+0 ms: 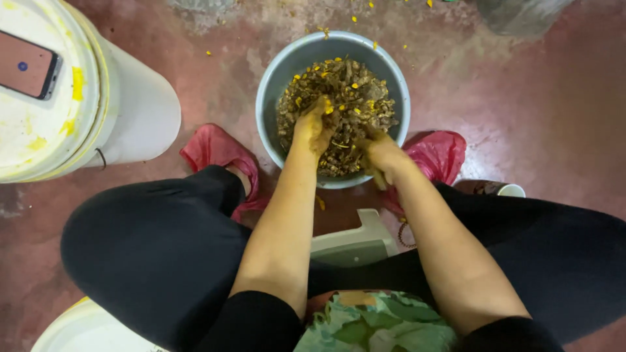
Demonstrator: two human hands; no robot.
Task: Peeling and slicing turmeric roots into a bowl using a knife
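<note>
You sit on a small stool (355, 242) over the red floor (541, 111). A big white bucket (124, 111) stands to your left with a phone (26, 66) on its lid. The grey bowl (270, 85) sits between your feet, full of brown roots (355, 88). Your left hand (312, 125) digs into the roots, fingers curled around some. Your right hand (381, 153) is pushed in beside it; I cannot tell how its fingers sit.

grey bowl (270, 85); red floor (554, 104)
</note>
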